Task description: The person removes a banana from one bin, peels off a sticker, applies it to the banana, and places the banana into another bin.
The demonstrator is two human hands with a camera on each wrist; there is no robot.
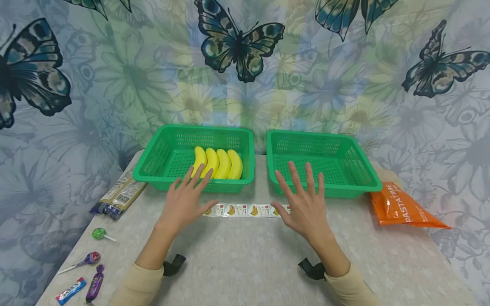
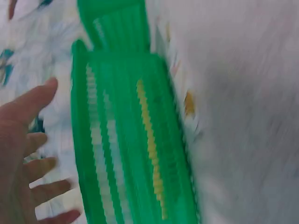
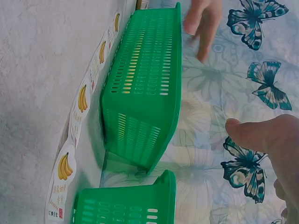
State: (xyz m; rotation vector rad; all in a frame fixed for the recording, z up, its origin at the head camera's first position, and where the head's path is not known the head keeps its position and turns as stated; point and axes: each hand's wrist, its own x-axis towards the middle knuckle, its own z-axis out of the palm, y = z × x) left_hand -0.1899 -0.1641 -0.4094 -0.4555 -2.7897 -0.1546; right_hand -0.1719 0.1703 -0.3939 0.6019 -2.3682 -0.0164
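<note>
Both hands hover above the table with fingers spread, holding nothing. My left hand (image 1: 183, 203) is in front of the left green basket (image 1: 153, 175), its fingertips overlapping the basket's near rim in the head view. Inside that basket several yellow bananas (image 1: 223, 163) lie side by side toward the right. My right hand (image 1: 305, 205) is spread before the right green basket (image 1: 356, 187), in which nothing is seen. Between the hands a strip of banana stickers (image 1: 252, 210) lies flat on the table, its ends partly behind the hands. The left wrist view is blurred.
At the left lie a gold and dark blue packet (image 1: 121, 193), a green lollipop (image 1: 98, 233), a purple lollipop (image 1: 92, 257), a purple wrapped candy (image 1: 95, 284) and a blue-red wrapped sweet (image 1: 71, 291). An orange pasta bag (image 1: 405, 208) lies at the right. A butterfly-print cloth (image 1: 245, 102) hangs behind.
</note>
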